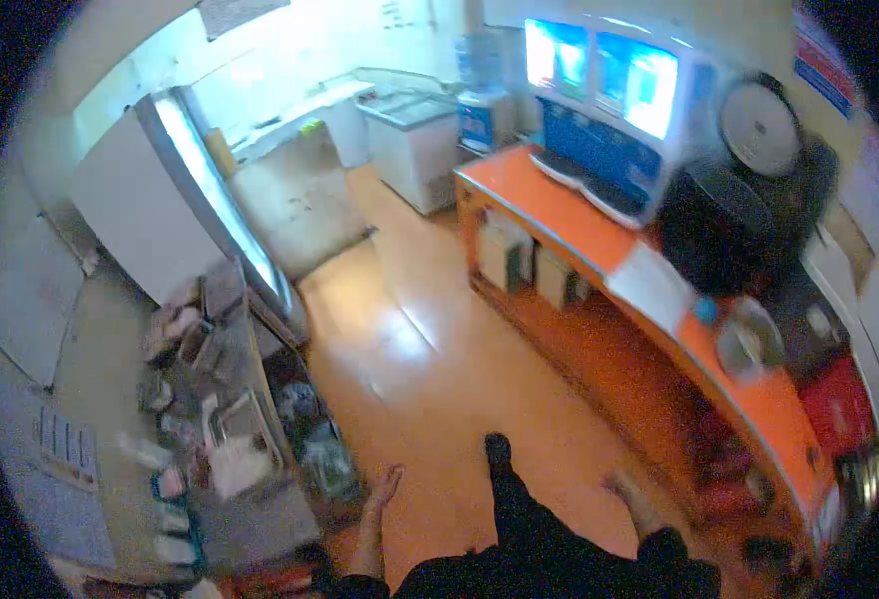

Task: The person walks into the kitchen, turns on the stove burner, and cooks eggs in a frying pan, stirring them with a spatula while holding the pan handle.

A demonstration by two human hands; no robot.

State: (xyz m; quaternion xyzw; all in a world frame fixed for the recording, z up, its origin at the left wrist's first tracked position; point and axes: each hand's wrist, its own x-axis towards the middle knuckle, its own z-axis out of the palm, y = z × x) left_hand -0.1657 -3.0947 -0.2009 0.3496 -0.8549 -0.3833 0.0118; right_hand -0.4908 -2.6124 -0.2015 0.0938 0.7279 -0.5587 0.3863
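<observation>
Loosely spread, the left hand (pixel 387 486) holds nothing; the right hand (pixel 621 486) is too blurred to tell. Both hang off the orange counter (pixel 512 176), likely balancing a stride.

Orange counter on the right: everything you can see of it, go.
The orange counter is long, with a smooth-looking orange top and a pale edge strip, material unclear. It stands on the floor, running from mid-room to the lower right; its bend may be lens distortion. Below, it's open at the far end, with box-like items underneath. On top: dark, pale-rimmed objects, a white sheet, a round pale item. Blur hides finer detail.
</observation>
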